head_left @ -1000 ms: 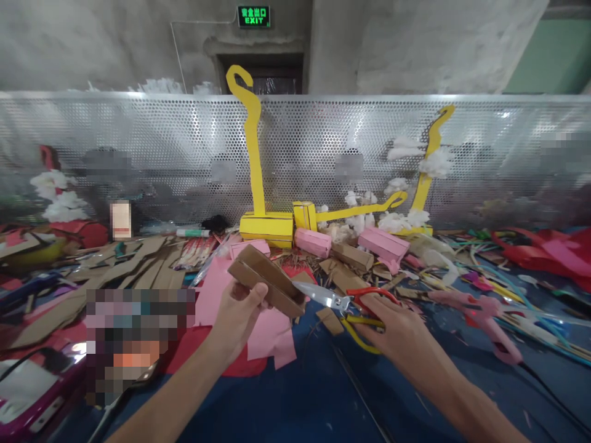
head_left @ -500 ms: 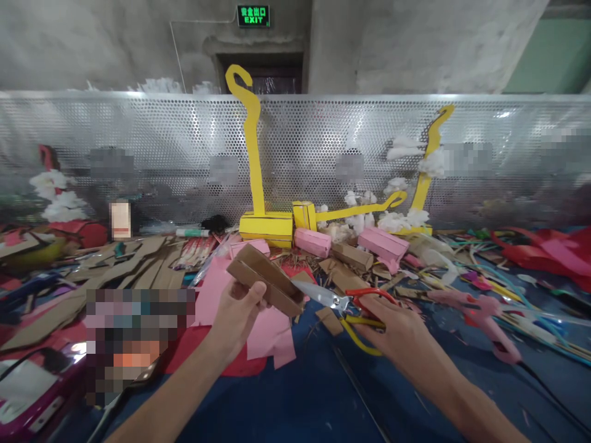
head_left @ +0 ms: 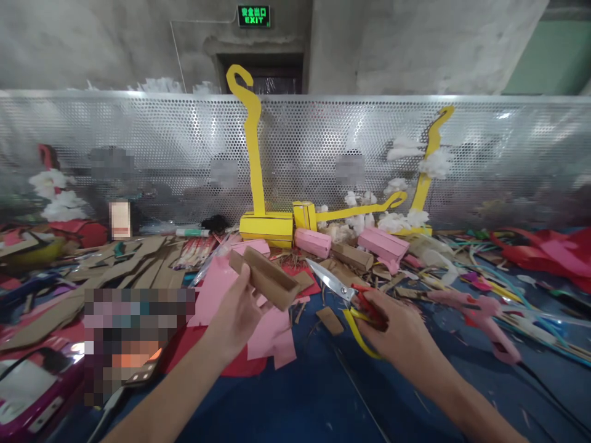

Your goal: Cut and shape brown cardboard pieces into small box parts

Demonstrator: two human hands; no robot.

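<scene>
Between the thumb and fingers of my left hand (head_left: 237, 314) is a small brown cardboard box (head_left: 266, 280), long and narrow, its hollow side turned up. My right hand (head_left: 392, 323) grips a pair of scissors (head_left: 339, 288) with one red and one yellow handle; their metal blades look closed and point up and left, apart from the box. Pink paper (head_left: 272, 338) lies under and beside my left hand. A cardboard scrap (head_left: 329, 320) rests on the blue table just below the blades.
Yellow hook-topped paper models (head_left: 266, 227) stand by the perforated metal screen (head_left: 305, 135). Pink paper boxes (head_left: 383, 245) and cardboard offcuts lie before them. A pink glue gun (head_left: 489, 317) with a cord is at right, cardboard strips (head_left: 143, 261) at left. A thin metal rod (head_left: 357, 387) lies in front.
The scissors have moved away from the box's right end and their blades have come together. My left hand has turned the box so that its hollow inside shows more.
</scene>
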